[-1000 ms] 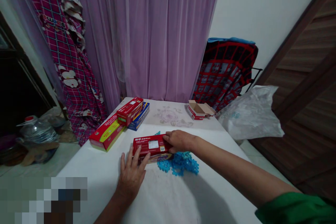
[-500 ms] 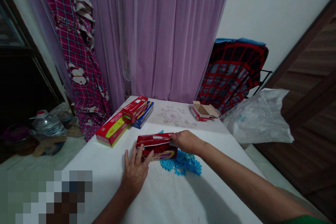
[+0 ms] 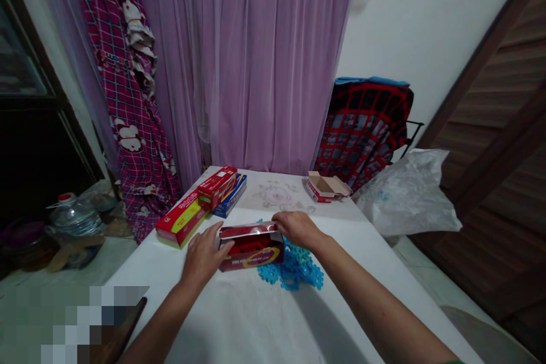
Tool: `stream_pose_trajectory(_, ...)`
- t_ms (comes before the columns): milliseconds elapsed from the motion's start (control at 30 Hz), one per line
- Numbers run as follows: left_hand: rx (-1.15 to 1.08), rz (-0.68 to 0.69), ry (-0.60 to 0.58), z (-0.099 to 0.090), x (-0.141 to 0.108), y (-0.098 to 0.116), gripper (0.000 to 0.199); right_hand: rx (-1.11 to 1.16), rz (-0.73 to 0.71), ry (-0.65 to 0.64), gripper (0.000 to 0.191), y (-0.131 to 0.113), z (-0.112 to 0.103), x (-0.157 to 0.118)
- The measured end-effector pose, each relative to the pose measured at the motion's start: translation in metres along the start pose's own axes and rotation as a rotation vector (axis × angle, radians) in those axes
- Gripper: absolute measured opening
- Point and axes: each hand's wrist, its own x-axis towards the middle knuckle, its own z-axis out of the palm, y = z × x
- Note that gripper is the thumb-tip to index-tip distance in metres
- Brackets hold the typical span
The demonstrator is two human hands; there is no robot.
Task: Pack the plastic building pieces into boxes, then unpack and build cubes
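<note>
A red box (image 3: 251, 256) stands at the middle of the white table (image 3: 239, 318), its top flap lifted and something red inside. My left hand (image 3: 201, 255) grips the box's left end, thumb on the front and fingers behind. At the upper right corner, the fingers of my right hand (image 3: 298, 230) are closed on the flap's edge. Blue gear-shaped plastic pieces (image 3: 292, 270) lie behind and to the right of the box, partly hidden by it.
Red-yellow (image 3: 181, 219), red (image 3: 217, 186) and blue (image 3: 230, 196) boxes are grouped at the back left. An open small carton (image 3: 322, 187) sits at the back right. A clear plastic bag (image 3: 405, 193) hangs by the right edge.
The red box's flap has been raised further, opening a wider gap. My left hand has shifted left from the box's front to its left end. The view has tilted up slightly.
</note>
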Motion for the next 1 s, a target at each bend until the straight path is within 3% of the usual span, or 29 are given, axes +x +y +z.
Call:
stream_pose_trajectory(233,-0.045,-0.016,0.106,-0.013,0.001,0.009,0.032,0.214,0.318,0.35,0.028,0.005,0.034,-0.027)
stream_pose_trajectory(300,-0.056,-0.034,0.139,-0.016,0.0,0.01,0.028,0.244,0.338,0.358,0.028,0.006,0.045,-0.035)
stream_pose_trajectory(467,-0.079,-0.04,0.144,-0.015,0.003,0.009,0.025,0.283,0.176,0.3,0.035,0.007,0.064,-0.036)
stream_pose_trajectory(567,-0.088,-0.032,0.127,-0.008,0.004,0.008,0.03,0.269,0.185,0.315,0.043,0.009,0.067,-0.026)
stream_pose_trajectory(733,-0.049,-0.029,0.1,0.001,0.008,0.009,0.04,0.28,0.242,0.316,0.04,0.01,0.068,-0.007)
stream_pose_trajectory(833,0.069,-0.071,0.006,0.003,0.011,0.015,0.05,0.31,0.274,0.295,0.044,0.007,0.065,0.001)
stream_pose_trajectory(1000,0.274,-0.13,-0.286,0.001,0.02,0.025,0.062,0.303,0.337,0.143,0.048,0.003,0.055,0.01)
